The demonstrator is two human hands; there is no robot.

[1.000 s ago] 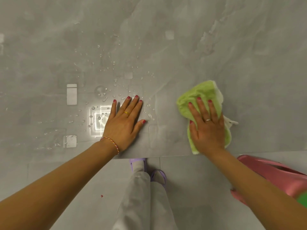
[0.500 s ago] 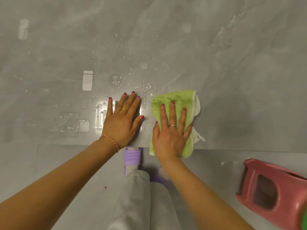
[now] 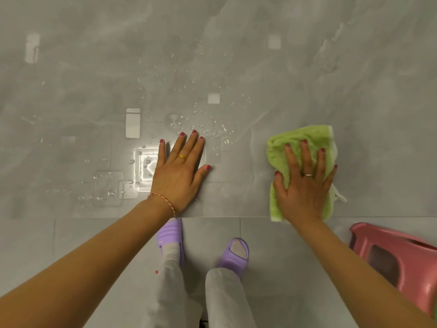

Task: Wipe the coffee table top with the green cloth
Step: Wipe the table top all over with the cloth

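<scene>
Head view, looking straight down: right hand (image 3: 305, 183) spread flat on the green cloth (image 3: 300, 140), fingers straight and pressing, nothing curled or pinched. Cloth bunched and folded, lying on the grey marble-look coffee table top (image 3: 354, 91) right at its near edge, bottom hem just overhanging. Left hand (image 3: 179, 171) also flat and open, palm down on the bare top near the front edge, bracing, holding nothing.

Water droplets (image 3: 201, 114) scattered just beyond the left fingertips and out to the left, over the glossy patch with bright reflections; well apart from the cloth at present. Likely mid-stroke along the front strip, with the wet patch not yet reached.

To wipe well from here: keep the palm pressed flat so the whole cloth face stays in contact, not just the fingertip end. Sweep leftward toward the droplets in overlapping passes, working from the far side back to the near edge rather than pushing water off the front onto the purple slippers (image 3: 170, 235) below. Lift the bracing hand out of the way before the cloth arrives, since the drops sit right by it. Refold if the cloth bunches further; white trim already trailing loose at the right side. Pink plastic stool (image 3: 397, 256) on the floor at the right, clear of the stroke.
</scene>
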